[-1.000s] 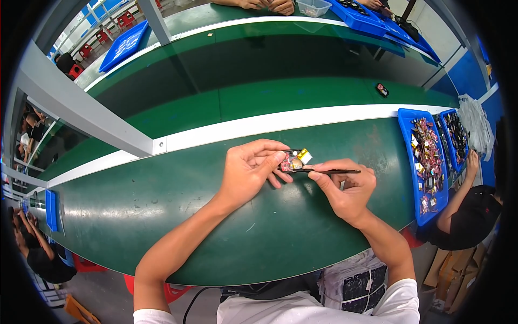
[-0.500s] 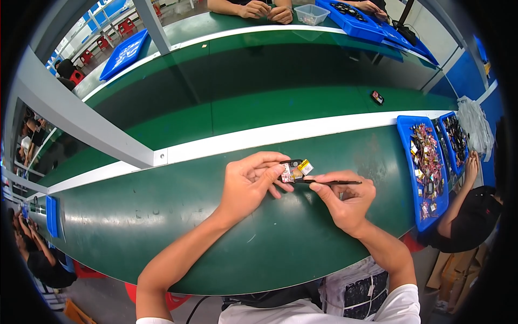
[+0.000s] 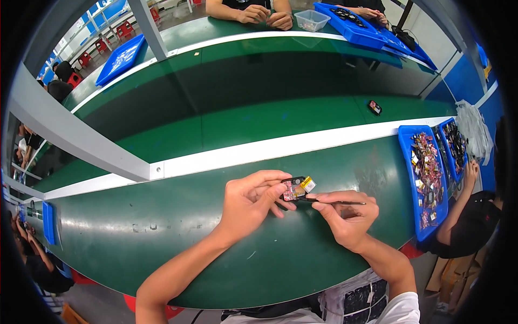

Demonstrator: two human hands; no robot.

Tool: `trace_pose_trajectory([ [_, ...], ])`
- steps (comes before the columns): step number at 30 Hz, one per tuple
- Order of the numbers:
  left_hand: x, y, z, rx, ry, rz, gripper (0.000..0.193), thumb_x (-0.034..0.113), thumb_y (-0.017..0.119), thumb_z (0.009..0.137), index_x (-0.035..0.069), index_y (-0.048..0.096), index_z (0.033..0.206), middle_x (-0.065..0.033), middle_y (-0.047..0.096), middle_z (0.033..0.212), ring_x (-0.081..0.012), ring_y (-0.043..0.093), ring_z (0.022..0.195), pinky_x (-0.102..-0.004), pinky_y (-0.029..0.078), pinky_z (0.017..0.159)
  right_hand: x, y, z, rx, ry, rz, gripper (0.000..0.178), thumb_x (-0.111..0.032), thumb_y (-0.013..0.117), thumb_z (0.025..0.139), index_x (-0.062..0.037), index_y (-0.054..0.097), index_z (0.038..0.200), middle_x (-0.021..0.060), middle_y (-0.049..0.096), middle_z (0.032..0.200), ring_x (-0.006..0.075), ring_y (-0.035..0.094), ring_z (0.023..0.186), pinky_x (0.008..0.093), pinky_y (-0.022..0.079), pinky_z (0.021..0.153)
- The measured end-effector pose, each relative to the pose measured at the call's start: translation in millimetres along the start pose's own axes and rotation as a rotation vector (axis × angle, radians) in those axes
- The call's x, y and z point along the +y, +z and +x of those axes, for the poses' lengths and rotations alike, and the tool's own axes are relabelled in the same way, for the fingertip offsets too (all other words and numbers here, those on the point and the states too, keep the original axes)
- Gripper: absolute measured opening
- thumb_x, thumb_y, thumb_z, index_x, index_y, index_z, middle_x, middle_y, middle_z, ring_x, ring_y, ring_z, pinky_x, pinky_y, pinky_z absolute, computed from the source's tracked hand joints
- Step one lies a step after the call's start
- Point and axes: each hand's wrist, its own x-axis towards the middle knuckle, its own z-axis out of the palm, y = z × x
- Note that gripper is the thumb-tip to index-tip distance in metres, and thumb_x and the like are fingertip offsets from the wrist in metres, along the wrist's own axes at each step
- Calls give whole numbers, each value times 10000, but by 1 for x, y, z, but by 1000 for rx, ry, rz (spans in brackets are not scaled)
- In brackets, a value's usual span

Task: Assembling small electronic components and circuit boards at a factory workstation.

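My left hand (image 3: 245, 202) grips a small open black plastic casing (image 3: 293, 180) between thumb and fingers. A pinkish-red circuit board (image 3: 288, 191) sits in it under my thumb. A small silver battery cell with a yellow taped end (image 3: 308, 184) sticks out at the casing's right side. Pinched in my right hand (image 3: 350, 218) is a pair of slim black tweezers (image 3: 345, 203), pointing left. Their tip reaches the casing's lower right edge; whether it grips anything there is too small to tell.
At the right, a blue tray (image 3: 424, 227) holds many small boards and batteries, with a second blue tray (image 3: 458, 174) of black parts beside it. Another small device (image 3: 374, 107) lies on the green belt (image 3: 259, 124) beyond the white rail (image 3: 243, 154). Co-workers' hands (image 3: 267, 16) rest across the line.
The whole view has shifted, so the bench and hands sit lower in the picture. My hands keep the same grip on the casing and tweezers, with the tweezers tilted slightly differently.
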Motion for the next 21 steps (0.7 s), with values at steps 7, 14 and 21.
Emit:
trace_pose_trajectory([
  [7,1,2,0,9,25,56,225,20,593,1016,-77,660,1208,-185,749,1001,-226,766,803,-270,624,598,-2,-3,2,-29,53,40,107,46,820,766,-11,788,851,102,796,859,3,491,432,167,324,399],
  [14,1,1,0,13,32,57,219,16,597,1011,-74,673,1195,-178,752,1001,-221,766,783,-263,617,578,-3,-4,5,-69,0,45,133,74,809,746,-8,778,846,125,794,874,41,546,446,178,381,433],
  [21,2,1,1,5,5,31,218,14,604,1008,-80,670,1193,-173,753,999,-212,762,774,-260,613,574,2,-7,4,-120,-120,-20,198,86,809,728,-39,775,877,113,795,880,47,566,454,190,326,432],
])
